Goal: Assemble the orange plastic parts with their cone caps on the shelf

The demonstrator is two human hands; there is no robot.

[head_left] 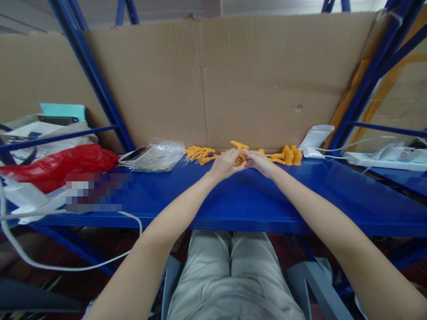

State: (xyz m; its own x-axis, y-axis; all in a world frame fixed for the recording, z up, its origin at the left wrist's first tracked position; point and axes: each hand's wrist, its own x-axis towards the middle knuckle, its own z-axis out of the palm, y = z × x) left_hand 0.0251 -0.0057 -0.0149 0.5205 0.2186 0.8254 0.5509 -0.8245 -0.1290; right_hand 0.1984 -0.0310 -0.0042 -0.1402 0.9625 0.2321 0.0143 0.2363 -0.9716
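Blue table (173, 200), two hands, orange parts

A cardboard sheet (260, 80) stands behind the table, between blue posts. A red bag (66, 166) lies at the left, and a clear plastic pack (163, 156) lies flat nearer the middle. At the right, a white power strip (387, 161) runs off past the post, with a small white packet (316, 137) leaning beside it.

The left hand (225, 165) and right hand (262, 162) meet near the back of the table. The left fingers are curled closed on an orange piece (239, 161), its round opening facing the person. The right fingers are bent in close beside it, partly hidden; I cannot tell what they grip. An orange T-bar (239, 146) shows just above the hands; whether it joins the piece is unclear.

Left of the hands is a heap of orange parts (196, 152); right of them, an upright orange cluster (292, 155)
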